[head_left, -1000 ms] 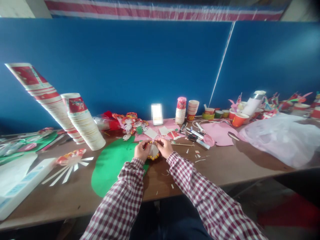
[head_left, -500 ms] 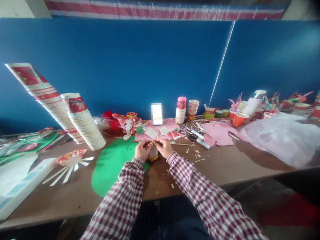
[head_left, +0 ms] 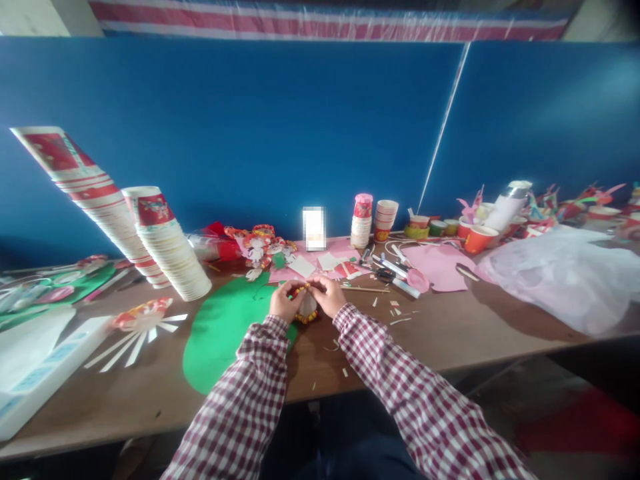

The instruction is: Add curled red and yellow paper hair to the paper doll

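My left hand [head_left: 283, 303] and my right hand [head_left: 327, 295] meet over the middle of the brown table [head_left: 440, 330]. Both pinch a small paper craft [head_left: 305, 306], white in the middle with a red and yellow curled rim. The fingertips of both hands close on its top edge. Under and left of my left hand lies a big green paper sheet [head_left: 220, 330]. Both sleeves are red and white check.
Two leaning stacks of paper cups [head_left: 165, 243] stand at the left, a cut-open cup with spread strips [head_left: 143, 323] in front. Pink paper [head_left: 440, 265], markers, orange cups [head_left: 477, 238] and a white plastic bag [head_left: 565, 277] fill the right. A blue partition backs the table.
Both hands stay on the craft; the fingers have shifted slightly along its top rim. Nothing else has moved.
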`<state>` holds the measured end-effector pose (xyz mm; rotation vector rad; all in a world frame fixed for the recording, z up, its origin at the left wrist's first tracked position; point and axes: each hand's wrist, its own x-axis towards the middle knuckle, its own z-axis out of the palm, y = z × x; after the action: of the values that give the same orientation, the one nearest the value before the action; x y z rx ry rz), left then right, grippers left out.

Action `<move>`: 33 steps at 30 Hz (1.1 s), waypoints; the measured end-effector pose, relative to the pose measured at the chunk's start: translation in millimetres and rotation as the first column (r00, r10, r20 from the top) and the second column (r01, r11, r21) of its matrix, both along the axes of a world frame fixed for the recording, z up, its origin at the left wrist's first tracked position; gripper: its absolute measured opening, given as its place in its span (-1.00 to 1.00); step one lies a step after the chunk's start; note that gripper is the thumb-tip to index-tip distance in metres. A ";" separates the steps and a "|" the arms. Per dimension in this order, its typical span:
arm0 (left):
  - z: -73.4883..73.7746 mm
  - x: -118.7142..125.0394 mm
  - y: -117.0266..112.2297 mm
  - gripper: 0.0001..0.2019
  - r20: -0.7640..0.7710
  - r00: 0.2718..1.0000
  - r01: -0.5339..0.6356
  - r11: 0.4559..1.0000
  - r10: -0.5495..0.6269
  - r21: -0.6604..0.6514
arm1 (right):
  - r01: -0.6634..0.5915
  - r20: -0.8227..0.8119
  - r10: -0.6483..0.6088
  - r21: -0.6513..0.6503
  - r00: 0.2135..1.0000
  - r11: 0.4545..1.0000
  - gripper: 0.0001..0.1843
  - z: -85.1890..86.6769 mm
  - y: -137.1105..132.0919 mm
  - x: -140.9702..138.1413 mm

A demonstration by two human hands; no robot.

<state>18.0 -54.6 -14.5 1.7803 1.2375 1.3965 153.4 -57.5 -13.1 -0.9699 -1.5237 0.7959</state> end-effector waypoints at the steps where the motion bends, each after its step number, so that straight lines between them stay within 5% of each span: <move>1: 0.0 0.1 -0.1 -0.80 0.005 1.000 -0.001 1.000 0.001 -0.005 | 0.008 0.003 -0.008 -0.001 1.000 1.000 -0.81 0.0 -0.1 0.1; 9: -5.1 0.0 3.1 -0.69 0.050 0.998 -0.023 0.999 0.025 -0.037 | 0.119 0.062 -0.119 -0.002 0.991 0.993 -0.77 8.2 -4.6 3.7; 33: 3.9 2.1 -3.3 -0.67 0.134 0.991 0.033 0.994 -0.019 -0.106 | 0.035 -0.052 -0.038 -0.062 0.998 0.997 -0.79 2.6 -0.8 1.1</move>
<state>20.1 -57.9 -10.6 1.5990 1.1920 1.3827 154.5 -58.3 -10.5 -1.0108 -1.4396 0.8399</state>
